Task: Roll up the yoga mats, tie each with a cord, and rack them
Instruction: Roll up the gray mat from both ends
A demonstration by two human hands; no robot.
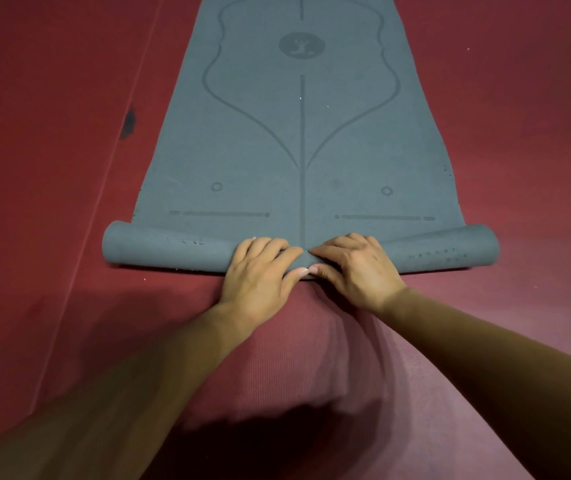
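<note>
A grey-blue yoga mat (298, 133) with printed alignment lines lies flat on the floor and runs away from me. Its near end is curled into a short roll (159, 249) that spans the mat's width. My left hand (260, 275) and my right hand (356, 271) sit side by side on the middle of the roll. On each hand the fingers curl over the top of the roll and the thumb tucks under its near edge, and the thumbs nearly touch. No cord is in view.
A ribbed maroon mat (311, 358) lies under my forearms, below the grey mat. Dark red flooring (519, 133) spreads on both sides. A seam and a dark scuff (128, 123) mark the floor on the left.
</note>
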